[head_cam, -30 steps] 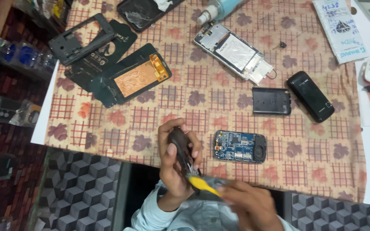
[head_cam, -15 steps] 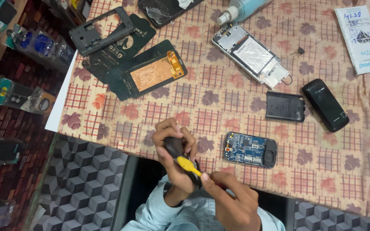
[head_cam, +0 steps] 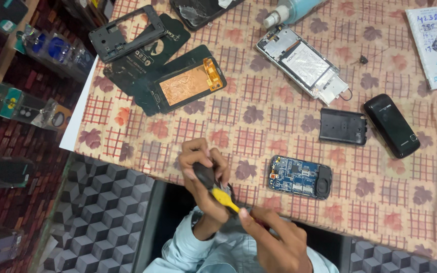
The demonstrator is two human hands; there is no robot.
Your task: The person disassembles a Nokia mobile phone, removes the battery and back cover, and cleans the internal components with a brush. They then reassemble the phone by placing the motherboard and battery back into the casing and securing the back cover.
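The left hand [head_cam: 203,174] curls its fingers tight around the black grip of a yellow-shafted screwdriver [head_cam: 214,187] at the near table edge. The right hand [head_cam: 274,240] pinches its fingertips together at the tool's tip, on something too small to tell. Just beside lies a blue exposed phone circuit board [head_cam: 300,177] on the floral checked tablecloth [head_cam: 259,111]; farther off, a black rectangular battery cover [head_cam: 343,126].

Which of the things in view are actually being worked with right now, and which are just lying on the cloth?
In hand:
left hand gripping the black-and-yellow-handled screwdriver
right hand at its tip

Lying about:
blue bare circuit board
black rectangular back cover
black candybar phone
silver opened phone frame
copper-backed screen panel
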